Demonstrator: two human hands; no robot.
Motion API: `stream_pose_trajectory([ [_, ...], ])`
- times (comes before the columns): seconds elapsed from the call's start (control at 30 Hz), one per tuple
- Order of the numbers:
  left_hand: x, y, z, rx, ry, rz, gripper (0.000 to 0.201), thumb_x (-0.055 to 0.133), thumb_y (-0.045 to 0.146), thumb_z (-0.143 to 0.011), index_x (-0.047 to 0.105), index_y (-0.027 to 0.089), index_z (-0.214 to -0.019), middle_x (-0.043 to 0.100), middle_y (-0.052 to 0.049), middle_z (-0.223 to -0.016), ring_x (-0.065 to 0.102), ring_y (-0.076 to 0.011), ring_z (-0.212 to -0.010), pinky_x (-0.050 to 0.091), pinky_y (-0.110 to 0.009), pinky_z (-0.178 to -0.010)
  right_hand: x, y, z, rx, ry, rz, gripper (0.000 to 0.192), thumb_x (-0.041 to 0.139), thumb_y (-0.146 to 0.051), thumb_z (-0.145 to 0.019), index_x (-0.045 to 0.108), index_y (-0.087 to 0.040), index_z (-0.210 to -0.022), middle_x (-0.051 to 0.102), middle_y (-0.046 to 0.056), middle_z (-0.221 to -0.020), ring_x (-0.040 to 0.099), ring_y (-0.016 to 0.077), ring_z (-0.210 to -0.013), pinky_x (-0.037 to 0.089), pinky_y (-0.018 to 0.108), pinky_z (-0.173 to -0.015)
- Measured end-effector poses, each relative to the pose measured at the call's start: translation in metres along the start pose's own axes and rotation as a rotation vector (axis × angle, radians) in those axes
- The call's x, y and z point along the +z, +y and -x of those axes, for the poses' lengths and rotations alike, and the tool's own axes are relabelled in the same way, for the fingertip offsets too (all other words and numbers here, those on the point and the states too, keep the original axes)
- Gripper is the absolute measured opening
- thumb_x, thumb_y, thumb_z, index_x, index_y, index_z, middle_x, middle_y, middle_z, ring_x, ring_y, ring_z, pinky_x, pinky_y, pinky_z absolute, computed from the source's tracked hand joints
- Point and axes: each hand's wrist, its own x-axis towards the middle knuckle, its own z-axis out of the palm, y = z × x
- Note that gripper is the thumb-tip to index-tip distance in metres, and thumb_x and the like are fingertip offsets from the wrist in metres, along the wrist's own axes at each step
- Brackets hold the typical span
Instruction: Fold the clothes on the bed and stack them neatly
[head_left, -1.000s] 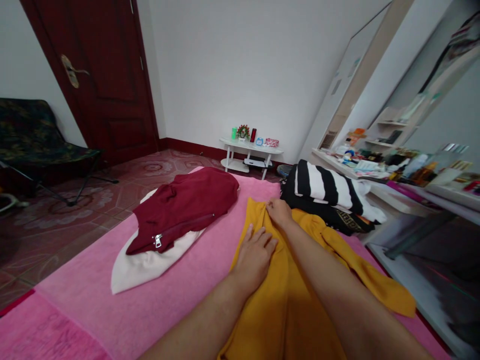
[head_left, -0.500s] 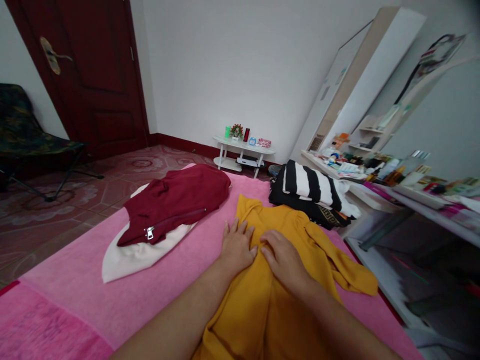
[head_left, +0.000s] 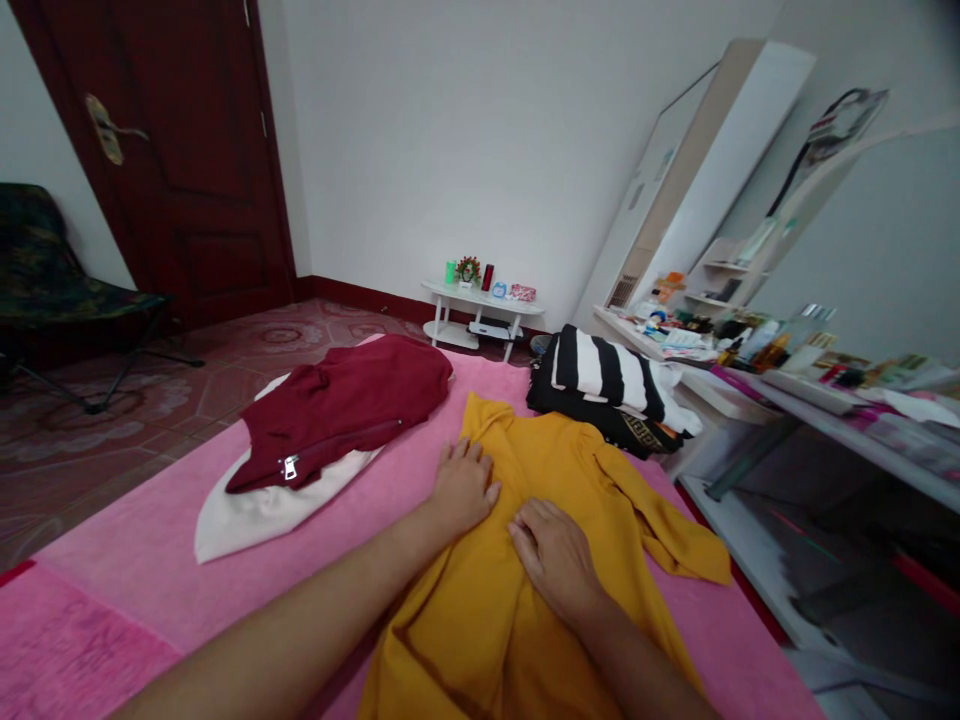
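Note:
A mustard-yellow garment (head_left: 555, 470) lies spread on a pink blanket (head_left: 135, 590) in front of me. My left hand (head_left: 461, 488) rests flat on the garment's left edge, fingers apart. Just to its right, my right hand (head_left: 551, 555) presses flat on the middle of the cloth. Neither hand grips anything. One yellow sleeve (head_left: 675, 545) trails off to the right.
A dark red zipped garment (head_left: 345, 405) lies on a cream cloth (head_left: 255, 510) at left. A black-and-white striped pile (head_left: 607, 380) sits behind the yellow garment. A cluttered white shelf (head_left: 757, 385) runs along the right; a small white table (head_left: 484, 305), door and folding chair (head_left: 52, 290) stand further back.
My right hand drew back from the collar to the middle of the yellow garment. My left hand shifted to its left edge. The sleeve now lies flatter.

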Motion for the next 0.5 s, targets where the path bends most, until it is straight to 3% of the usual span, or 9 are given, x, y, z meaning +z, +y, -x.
stream_pose_trajectory([
  [0.1, -0.011, -0.002, -0.031, -0.02, -0.03, 0.024, 0.026, 0.045, 0.027, -0.086, 0.064, 0.018, -0.099, 0.059, -0.012, -0.112, 0.05, -0.0248, -0.111, 0.04, -0.038, -0.095, 0.002, 0.002, 0.001, 0.002, 0.008, -0.027, 0.011, 0.046, -0.019, -0.088, 0.051, -0.02, -0.078, 0.057, 0.002, -0.079, 0.051, 0.0169, -0.077, 0.034, 0.029, -0.069],
  [0.2, -0.013, -0.006, -0.071, -0.127, -0.024, 0.07, 0.029, 0.047, 0.024, -0.084, 0.059, 0.019, -0.111, 0.058, -0.011, -0.115, 0.053, -0.0231, -0.108, 0.045, -0.032, -0.085, 0.004, 0.005, 0.001, -0.001, 0.008, -0.041, 0.012, 0.046, -0.018, -0.088, 0.051, -0.02, -0.077, 0.057, 0.002, -0.079, 0.05, 0.0171, -0.077, 0.034, 0.029, -0.07],
  [0.33, -0.002, -0.012, -0.117, -0.211, -0.048, 0.114, 0.031, 0.058, 0.032, -0.079, 0.061, 0.018, -0.107, 0.062, -0.012, -0.112, 0.057, -0.0253, -0.105, 0.046, -0.033, -0.085, 0.007, 0.008, 0.001, -0.017, 0.014, -0.053, 0.012, 0.045, -0.017, -0.087, 0.051, -0.02, -0.077, 0.057, 0.002, -0.078, 0.05, 0.0174, -0.076, 0.034, 0.029, -0.07],
  [0.5, 0.015, -0.014, -0.146, -0.282, -0.095, 0.234, 0.023, 0.071, 0.032, -0.069, 0.068, 0.018, -0.087, 0.067, -0.013, -0.104, 0.058, -0.0292, -0.108, 0.042, -0.036, -0.092, 0.009, 0.01, 0.0, -0.015, 0.031, -0.067, 0.012, 0.046, -0.015, -0.086, 0.051, -0.021, -0.077, 0.057, 0.002, -0.077, 0.05, 0.0173, -0.075, 0.035, 0.029, -0.069],
])
